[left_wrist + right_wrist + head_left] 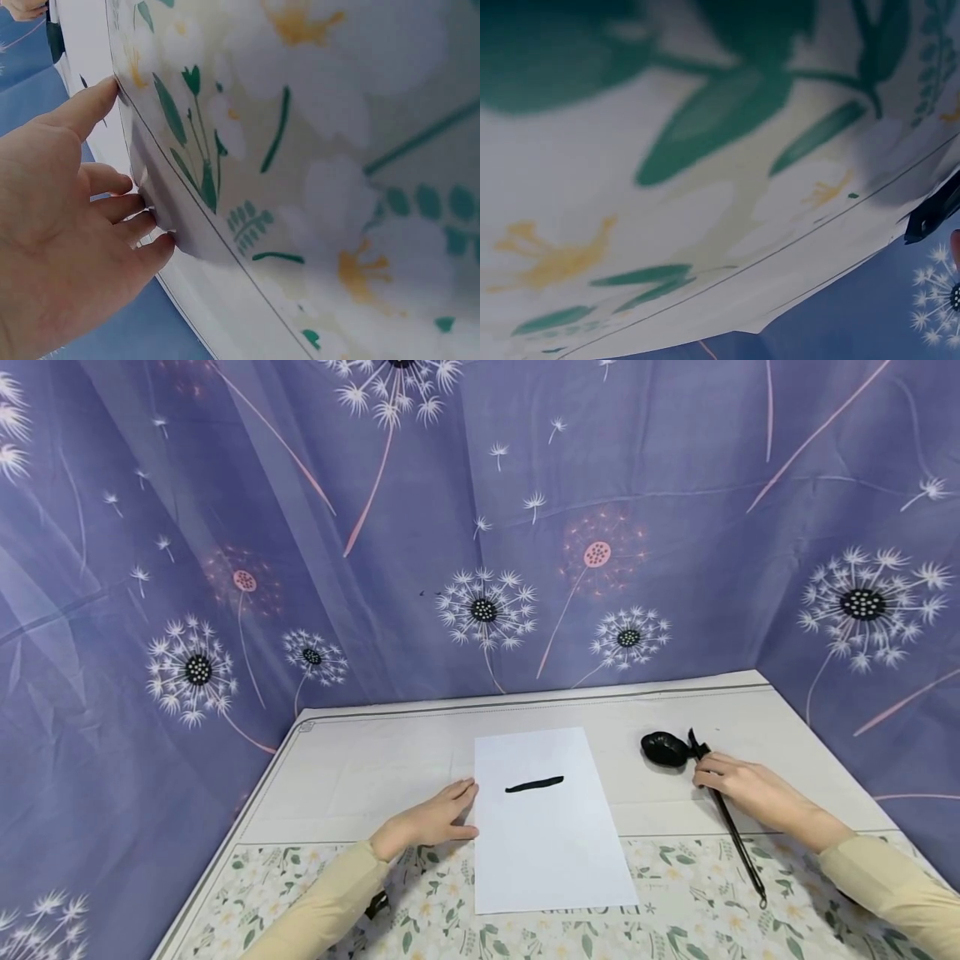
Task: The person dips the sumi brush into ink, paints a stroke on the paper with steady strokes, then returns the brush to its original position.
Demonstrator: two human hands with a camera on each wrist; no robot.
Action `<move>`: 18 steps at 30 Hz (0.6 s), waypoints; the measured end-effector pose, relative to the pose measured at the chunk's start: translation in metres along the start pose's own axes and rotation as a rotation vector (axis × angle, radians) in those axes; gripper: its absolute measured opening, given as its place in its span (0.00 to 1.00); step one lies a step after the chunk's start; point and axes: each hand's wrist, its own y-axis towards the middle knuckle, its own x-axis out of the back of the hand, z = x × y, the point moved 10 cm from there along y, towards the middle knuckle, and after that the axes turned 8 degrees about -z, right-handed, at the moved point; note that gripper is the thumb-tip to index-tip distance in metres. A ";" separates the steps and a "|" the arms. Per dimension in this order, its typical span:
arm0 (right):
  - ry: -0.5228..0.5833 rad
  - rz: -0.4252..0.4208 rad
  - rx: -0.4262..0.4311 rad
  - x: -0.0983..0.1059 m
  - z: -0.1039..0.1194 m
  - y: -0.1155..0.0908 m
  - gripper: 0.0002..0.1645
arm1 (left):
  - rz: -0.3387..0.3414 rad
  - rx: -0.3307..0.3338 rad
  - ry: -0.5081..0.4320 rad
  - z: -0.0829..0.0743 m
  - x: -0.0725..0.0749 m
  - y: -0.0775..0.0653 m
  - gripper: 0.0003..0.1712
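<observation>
Beside the ink dish (664,749) of black ink, right hand (738,785) gripping brush (726,817); left hand (427,821) flat.

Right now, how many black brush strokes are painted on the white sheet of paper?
1. A single horizontal black brush stroke lies in the upper half of the white sheet of paper, to the right of the left hand that rests at the paper's left edge.

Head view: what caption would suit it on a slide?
Left hand steadies a paper bearing one black stroke; right hand holds a brush beside the ink dish.
</observation>
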 end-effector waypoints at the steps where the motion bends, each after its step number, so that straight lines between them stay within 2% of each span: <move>1: 0.001 0.005 -0.013 0.001 -0.001 0.001 0.40 | -0.002 0.000 -0.009 0.000 0.001 0.000 0.46; 9: 0.029 -0.002 -0.064 0.002 -0.004 0.008 0.38 | -0.062 -0.033 -0.053 0.002 0.011 0.003 0.41; 15: 0.027 -0.037 -0.086 0.001 -0.006 0.014 0.39 | -0.132 -0.018 -0.072 0.007 0.022 0.007 0.34; 18: 0.025 -0.050 -0.101 0.001 -0.008 0.019 0.39 | -0.190 0.000 -0.145 0.013 0.029 0.009 0.29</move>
